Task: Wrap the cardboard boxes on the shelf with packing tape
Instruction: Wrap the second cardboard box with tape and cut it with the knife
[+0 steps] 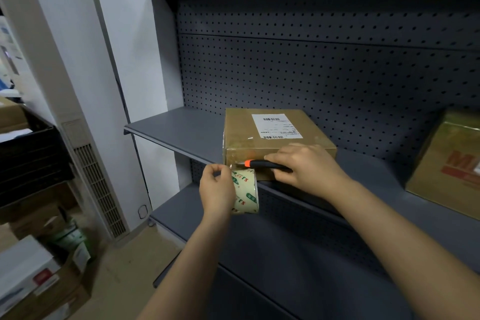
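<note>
Step in hand, as judged: cutting tape free from near box. Left hand (217, 189) fingers curled round tape roll (245, 191), held just below box's front left corner; short strip seems to run up to box. Right hand (306, 169) fingers wrapped round cutter (267, 163), orange tip just right of left fingers. Cardboard box (275, 132) on shelf (181, 132), just behind right fingers. Next move likely needs taut strip, short slice, then end pressed flat. Count: two boxes, second box (446, 161) well right of right fingers; one roll; one cutter; one label (275, 126)

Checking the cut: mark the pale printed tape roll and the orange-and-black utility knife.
pale printed tape roll (245, 190), head view, outer printed band.
orange-and-black utility knife (259, 163), head view, black handle.
</note>
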Action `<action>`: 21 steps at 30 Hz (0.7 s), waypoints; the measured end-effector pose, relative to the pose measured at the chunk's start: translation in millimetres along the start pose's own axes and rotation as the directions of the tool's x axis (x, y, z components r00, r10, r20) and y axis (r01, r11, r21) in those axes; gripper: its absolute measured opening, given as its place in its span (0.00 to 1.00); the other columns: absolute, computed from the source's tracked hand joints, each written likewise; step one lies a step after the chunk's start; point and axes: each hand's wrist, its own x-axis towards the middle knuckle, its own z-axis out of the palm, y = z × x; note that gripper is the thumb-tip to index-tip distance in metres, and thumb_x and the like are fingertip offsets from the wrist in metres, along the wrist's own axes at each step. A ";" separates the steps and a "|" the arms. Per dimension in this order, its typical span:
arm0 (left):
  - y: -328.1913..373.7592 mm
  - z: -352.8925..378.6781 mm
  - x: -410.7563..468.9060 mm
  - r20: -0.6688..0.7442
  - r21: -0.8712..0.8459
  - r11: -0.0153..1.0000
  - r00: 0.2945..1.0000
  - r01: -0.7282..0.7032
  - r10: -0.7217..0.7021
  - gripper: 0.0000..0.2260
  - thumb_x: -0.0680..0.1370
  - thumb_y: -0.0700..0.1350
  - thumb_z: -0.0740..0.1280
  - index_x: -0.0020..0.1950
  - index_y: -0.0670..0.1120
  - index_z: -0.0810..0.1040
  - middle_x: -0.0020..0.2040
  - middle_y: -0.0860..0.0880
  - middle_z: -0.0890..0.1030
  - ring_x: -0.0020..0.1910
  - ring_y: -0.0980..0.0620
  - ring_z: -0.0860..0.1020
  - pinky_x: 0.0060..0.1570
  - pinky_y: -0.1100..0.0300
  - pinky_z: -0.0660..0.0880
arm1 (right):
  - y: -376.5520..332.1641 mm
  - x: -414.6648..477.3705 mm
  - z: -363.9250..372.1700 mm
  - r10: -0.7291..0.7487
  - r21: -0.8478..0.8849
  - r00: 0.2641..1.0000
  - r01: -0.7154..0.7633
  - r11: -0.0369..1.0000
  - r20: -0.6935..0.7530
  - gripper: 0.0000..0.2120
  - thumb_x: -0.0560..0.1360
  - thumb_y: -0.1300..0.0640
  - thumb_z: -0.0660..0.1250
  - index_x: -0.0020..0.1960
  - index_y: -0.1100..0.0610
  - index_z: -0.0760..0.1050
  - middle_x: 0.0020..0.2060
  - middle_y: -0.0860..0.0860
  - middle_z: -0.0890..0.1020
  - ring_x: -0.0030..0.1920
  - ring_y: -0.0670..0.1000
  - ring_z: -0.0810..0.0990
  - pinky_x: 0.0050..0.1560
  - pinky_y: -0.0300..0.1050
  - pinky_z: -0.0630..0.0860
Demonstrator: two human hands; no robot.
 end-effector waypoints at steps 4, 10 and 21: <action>0.5 0.7 -0.8 -0.004 0.004 1.000 1.000 0.012 -0.012 0.05 0.80 0.45 0.60 0.45 0.51 0.73 0.47 0.44 0.81 0.48 0.38 0.82 0.44 0.44 0.80 | 8.3 -12.2 -5.9 0.017 -0.025 1.000 -0.017 1.000 -0.003 0.16 0.75 0.49 0.68 0.63 0.47 0.79 0.46 0.46 0.83 0.50 0.52 0.79 0.42 0.46 0.75; 1.0 1.8 -3.1 -0.004 -0.005 1.000 1.000 0.012 -0.012 0.04 0.80 0.46 0.61 0.46 0.52 0.74 0.47 0.45 0.81 0.48 0.38 0.82 0.44 0.41 0.80 | 14.9 -31.4 -13.9 0.028 -0.050 0.986 -0.037 0.998 -0.165 0.13 0.69 0.53 0.73 0.54 0.51 0.83 0.39 0.46 0.83 0.41 0.52 0.82 0.35 0.41 0.74; 1.5 -2.1 0.1 0.039 -0.050 0.998 0.999 0.040 -0.038 0.02 0.79 0.46 0.63 0.48 0.49 0.74 0.46 0.44 0.81 0.40 0.45 0.79 0.39 0.49 0.77 | 3.8 37.3 3.2 0.393 0.279 0.904 -0.339 0.898 -0.165 0.15 0.76 0.42 0.68 0.57 0.49 0.79 0.45 0.45 0.79 0.45 0.48 0.76 0.36 0.40 0.68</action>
